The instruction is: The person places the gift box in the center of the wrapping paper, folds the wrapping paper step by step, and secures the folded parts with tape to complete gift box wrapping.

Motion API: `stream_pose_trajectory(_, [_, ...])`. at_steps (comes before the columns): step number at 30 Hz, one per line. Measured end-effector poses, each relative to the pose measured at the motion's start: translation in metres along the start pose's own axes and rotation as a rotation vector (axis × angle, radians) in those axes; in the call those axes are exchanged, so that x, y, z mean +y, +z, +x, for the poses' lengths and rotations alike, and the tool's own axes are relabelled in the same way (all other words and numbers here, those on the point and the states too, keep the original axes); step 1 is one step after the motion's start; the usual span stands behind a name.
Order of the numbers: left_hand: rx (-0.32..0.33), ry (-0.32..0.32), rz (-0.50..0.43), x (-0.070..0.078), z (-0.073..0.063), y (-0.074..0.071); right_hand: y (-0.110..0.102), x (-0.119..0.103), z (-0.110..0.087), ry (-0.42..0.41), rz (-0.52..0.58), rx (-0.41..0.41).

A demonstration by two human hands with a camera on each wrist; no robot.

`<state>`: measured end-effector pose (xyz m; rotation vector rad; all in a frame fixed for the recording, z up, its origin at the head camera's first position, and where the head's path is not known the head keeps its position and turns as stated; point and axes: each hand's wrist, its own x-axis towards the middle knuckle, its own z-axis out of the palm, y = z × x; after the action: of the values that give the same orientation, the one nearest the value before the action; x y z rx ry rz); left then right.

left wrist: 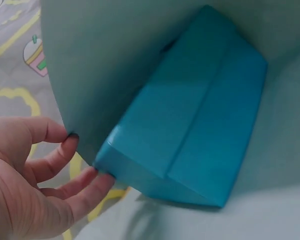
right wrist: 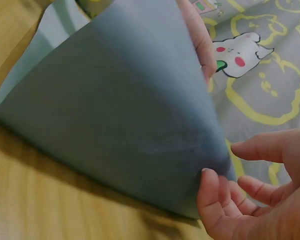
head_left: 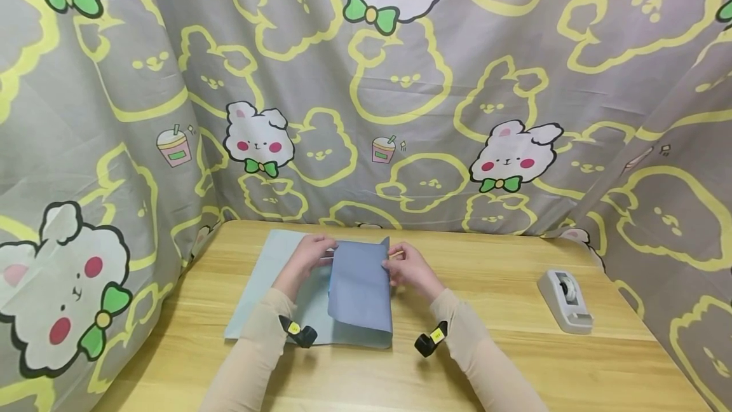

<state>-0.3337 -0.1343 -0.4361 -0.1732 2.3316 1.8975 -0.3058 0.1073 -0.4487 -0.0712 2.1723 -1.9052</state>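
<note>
Seemingly only partly done: the paper (head_left: 360, 285) curves over the blue box (left wrist: 190, 120), left of the counter's (head_left: 486, 272) middle, its flap unfastened. The left hand's (head_left: 307, 255) grip pinches the paper's edge; the right hand (head_left: 413, 271) touches the fold, its grip unclear. The tape dispenser (head_left: 559, 304) sits apart, right.

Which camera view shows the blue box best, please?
The left wrist view: the blue box shows large there, with several faces visible. The head view shows only a thin blue edge beside the bent paper; the right wrist view shows none.
</note>
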Motion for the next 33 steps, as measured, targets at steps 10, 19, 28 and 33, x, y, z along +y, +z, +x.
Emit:
stream_pose_trajectory(10, [0.003, 0.043, 0.003, -0.015, -0.006, -0.002, 0.003, 0.014, -0.002, 0.053, 0.033, -0.016])
stream_pose_trajectory(19, [0.034, 0.067, -0.004, -0.026, -0.005, -0.002, 0.006, 0.018, 0.000, 0.051, 0.057, -0.009])
stream_pose_trajectory(28, [-0.083, 0.030, 0.012, -0.036, -0.018, -0.007, 0.005, 0.019, -0.003, 0.054, 0.047, -0.016])
stream_pose_trajectory(33, [-0.089, 0.050, -0.005, -0.039, -0.021, -0.005, -0.004, 0.019, 0.010, 0.029, 0.020, 0.003])
